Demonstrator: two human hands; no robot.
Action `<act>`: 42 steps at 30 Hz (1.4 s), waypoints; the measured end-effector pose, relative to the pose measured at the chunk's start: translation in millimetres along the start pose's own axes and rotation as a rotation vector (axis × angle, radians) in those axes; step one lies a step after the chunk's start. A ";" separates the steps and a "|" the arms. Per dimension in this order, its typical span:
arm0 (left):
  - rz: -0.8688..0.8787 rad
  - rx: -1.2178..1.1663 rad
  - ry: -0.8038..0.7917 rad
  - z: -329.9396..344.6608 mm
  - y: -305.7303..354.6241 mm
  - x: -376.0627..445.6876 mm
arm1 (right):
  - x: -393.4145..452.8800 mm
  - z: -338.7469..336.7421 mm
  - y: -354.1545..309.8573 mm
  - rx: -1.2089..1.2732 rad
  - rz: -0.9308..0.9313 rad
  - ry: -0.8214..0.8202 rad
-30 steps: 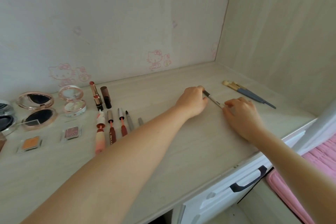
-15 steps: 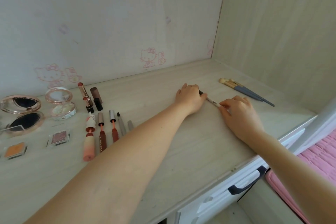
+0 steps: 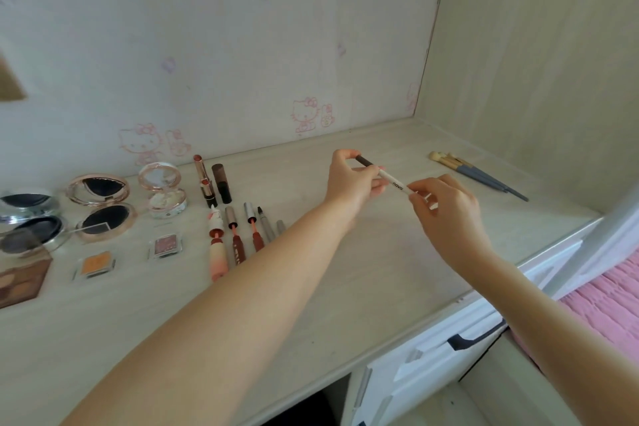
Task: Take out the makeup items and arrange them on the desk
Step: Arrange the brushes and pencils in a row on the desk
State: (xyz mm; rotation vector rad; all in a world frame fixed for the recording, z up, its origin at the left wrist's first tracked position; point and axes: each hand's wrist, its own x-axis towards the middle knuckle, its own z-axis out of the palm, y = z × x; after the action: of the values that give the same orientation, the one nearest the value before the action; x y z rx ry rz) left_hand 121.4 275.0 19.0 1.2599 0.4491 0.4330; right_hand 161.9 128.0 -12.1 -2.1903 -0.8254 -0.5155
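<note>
A slim white makeup pencil (image 3: 392,180) with a dark end is held above the desk (image 3: 363,263) between both hands. My left hand (image 3: 351,183) pinches its dark far end, and my right hand (image 3: 446,211) grips the white near end. Laid out at the left are open compacts (image 3: 100,207), a small round compact (image 3: 162,190), two lipsticks (image 3: 211,183), several lip tubes and pens (image 3: 238,235) in a row, and two small square eyeshadow pans (image 3: 131,254). A few blue-handled brushes (image 3: 477,175) lie at the far right.
The desk sits in a corner, with a papered wall (image 3: 242,45) behind and a wood panel (image 3: 536,62) to the right. White drawers with a dark handle (image 3: 473,339) are under the front edge. A pink bed cover (image 3: 608,308) is at the lower right.
The pencil lay on the desk under both hands; now both hands have lifted it off the surface and hold it in the air by its two ends.
</note>
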 end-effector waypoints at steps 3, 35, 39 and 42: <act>0.007 -0.122 0.006 -18.6 10.2 -21.5 | -11.2 2.8 -21.8 0.068 0.017 0.011; 0.321 0.146 0.138 -270.4 65.0 -177.3 | -109.3 89.2 -258.7 0.613 0.067 -0.484; 0.348 0.343 0.243 -288.9 55.8 -184.6 | -106.2 93.0 -263.9 0.610 0.060 -0.481; 0.401 0.631 0.286 -300.0 47.1 -189.3 | -104.4 94.6 -266.9 0.597 0.037 -0.470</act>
State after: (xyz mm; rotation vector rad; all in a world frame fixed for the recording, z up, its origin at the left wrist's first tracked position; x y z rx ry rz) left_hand -203.4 424.4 7.4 1.9231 0.6026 0.8615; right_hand -87.1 298.3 -3.1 -1.7680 -1.0187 0.2620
